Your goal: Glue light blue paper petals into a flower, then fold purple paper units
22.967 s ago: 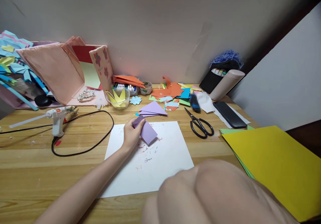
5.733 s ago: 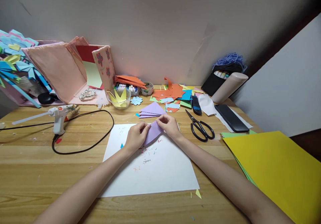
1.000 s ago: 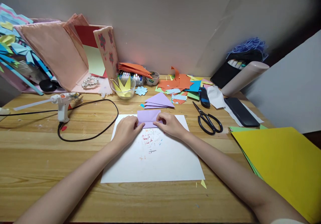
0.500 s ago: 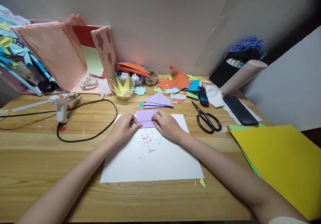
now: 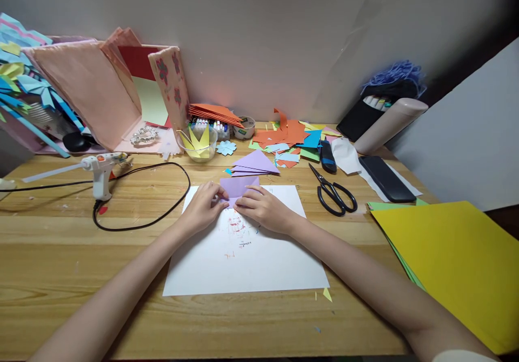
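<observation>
Purple paper crosses the far edge of the white sheet, your left grip pinching the paper's left side, your right grip over its right, whether clamped I cannot tell.

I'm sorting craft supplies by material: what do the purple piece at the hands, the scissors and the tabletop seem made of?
Purple piece: matte paper or thin card, judging by its thin, straight-edged look.
Scissors: dark slim blades, probably metal; smooth black handles, perhaps plastic-coated, from their slight sheen.
Tabletop: wood or wood-look laminate, faintly glossy; grain lines show.
</observation>
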